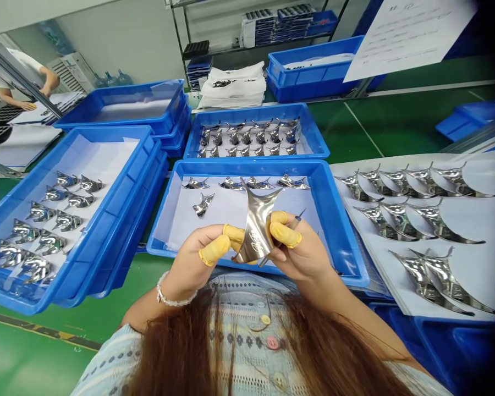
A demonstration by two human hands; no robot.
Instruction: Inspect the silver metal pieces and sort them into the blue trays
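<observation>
1. My left hand (pixel 193 256) and right hand (pixel 303 250) are both closed on the mirror-polished metal piece (pixel 256 228), pinching it between fingers and thumbs; it stands bowed and upright in the air above the blue plastic tray (pixel 324 190), with a small script-like mark facing me;
2. Only yellow rubber finger cots (pixel 211 247) touch that bright surface; they look smooth against it, so a damp fingertip or a loosened pinch could let it slide out;
3. A drop would be costly; it could land on the polished pieces (pixel 196 183) lying on the white paper liner (pixel 231 206) and scratch or dent them;
4. My right hand also holds a slim pointed tool (pixel 299 218) close beside the piece; a slip of that fine tip could score the mirror finish;
5. The piece is a thin, curved shell drawn out into tapering points; squeezing too hard could bend it, and those points could snag the liner;
6. The beaded bracelet (pixel 174 294) on my left wrist could knock against the metal if I reach across the tray;
</observation>
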